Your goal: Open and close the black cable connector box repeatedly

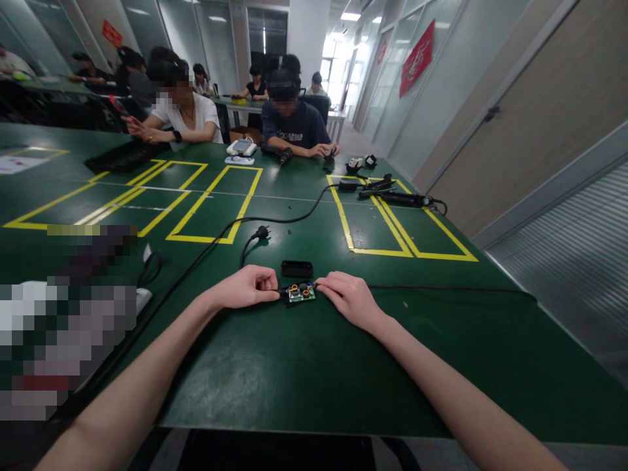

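A small green circuit board with copper coils sits in a black housing half on the green table. My left hand pinches the left end of that unit, fingers curled. My right hand grips its right end, where a thin black cable leaves toward the right. A black plastic cover lies flat just behind the board, touched by neither hand.
A black power cord with a plug runs across yellow taped rectangles. Black tools and cables lie at the far right. Two people sit at the far edge. A pixelated area covers the left.
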`<action>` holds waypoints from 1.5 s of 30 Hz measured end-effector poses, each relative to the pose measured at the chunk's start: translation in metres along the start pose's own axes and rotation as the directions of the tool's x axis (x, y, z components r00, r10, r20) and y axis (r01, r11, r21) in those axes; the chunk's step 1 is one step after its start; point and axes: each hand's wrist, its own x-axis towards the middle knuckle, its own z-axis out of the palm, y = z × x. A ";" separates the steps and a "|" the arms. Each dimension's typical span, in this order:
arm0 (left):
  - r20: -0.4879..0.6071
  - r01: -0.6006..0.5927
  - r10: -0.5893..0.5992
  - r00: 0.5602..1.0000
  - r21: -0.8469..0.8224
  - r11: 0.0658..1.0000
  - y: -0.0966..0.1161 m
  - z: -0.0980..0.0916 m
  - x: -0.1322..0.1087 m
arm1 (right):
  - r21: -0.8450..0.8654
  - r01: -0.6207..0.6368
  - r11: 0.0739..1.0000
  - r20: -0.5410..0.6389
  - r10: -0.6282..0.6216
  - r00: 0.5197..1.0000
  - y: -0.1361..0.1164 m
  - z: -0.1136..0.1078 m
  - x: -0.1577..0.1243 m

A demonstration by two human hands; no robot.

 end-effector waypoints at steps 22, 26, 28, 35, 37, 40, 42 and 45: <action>-0.204 -0.133 0.274 0.940 0.518 0.845 -0.006 0.017 0.003 | 0.011 0.014 1.000 -0.109 -0.012 0.994 -0.001 0.008 0.004; -0.201 -0.176 0.313 0.928 0.505 0.845 -0.009 0.016 0.005 | -0.007 -0.003 1.000 -0.143 0.002 0.990 -0.001 0.009 0.005; -0.199 -0.191 0.326 0.924 0.498 0.846 -0.010 0.015 0.005 | -0.010 -0.020 1.000 -0.138 0.019 0.990 0.000 0.010 0.005; -0.247 -0.190 0.326 0.913 0.449 0.873 -0.012 0.019 0.009 | 0.007 -0.002 1.000 -0.064 0.003 0.998 0.001 0.008 0.004; -0.273 -0.184 0.319 0.907 0.426 0.886 -0.012 0.019 0.009 | 0.001 0.005 1.000 -0.065 -0.005 0.998 0.001 0.007 0.004; -0.285 -0.197 0.332 0.899 0.412 0.889 -0.012 0.018 0.008 | 0.011 0.000 1.000 -0.080 0.001 0.997 0.000 0.007 0.004; -0.282 -0.219 0.350 0.893 0.406 0.887 -0.012 0.017 0.007 | 0.034 -0.005 0.999 -0.078 0.008 0.997 0.000 0.007 0.003; -0.262 -0.246 0.372 0.890 0.410 0.878 -0.011 0.016 0.006 | 0.073 -0.002 0.997 -0.045 0.006 0.999 0.002 0.006 0.003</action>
